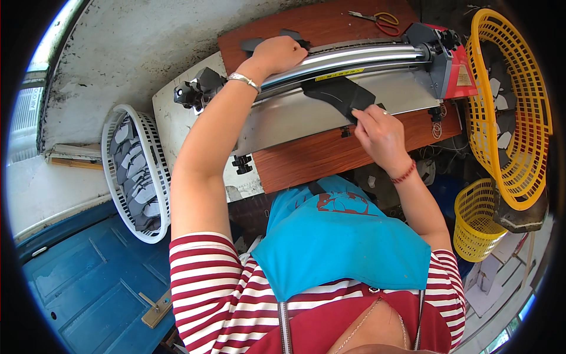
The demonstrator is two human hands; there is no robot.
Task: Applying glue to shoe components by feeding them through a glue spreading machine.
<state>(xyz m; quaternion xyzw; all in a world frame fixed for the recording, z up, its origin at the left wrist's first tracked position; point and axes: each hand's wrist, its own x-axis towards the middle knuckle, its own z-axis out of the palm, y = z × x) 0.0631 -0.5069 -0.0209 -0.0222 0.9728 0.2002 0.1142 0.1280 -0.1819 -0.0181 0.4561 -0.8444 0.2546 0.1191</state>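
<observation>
My right hand pinches the near corner of a flat black cut piece, which looks like sheet leather or fabric. The piece lies on the metal feed plate of a roller machine, its far edge close under the rollers. Stretched over the rollers at their left part, my left hand is closed on the far side. Its fingertips are mostly hidden, so what they hold cannot be made out. Dark cut pieces lie just beyond that hand on the brown board.
Orange-handled scissors lie behind the machine. To the left stands a white basket of grey and black pieces. At the right, a large yellow basket holds similar pieces, with a smaller yellow basket below it. Loose wires hang under the machine's right end.
</observation>
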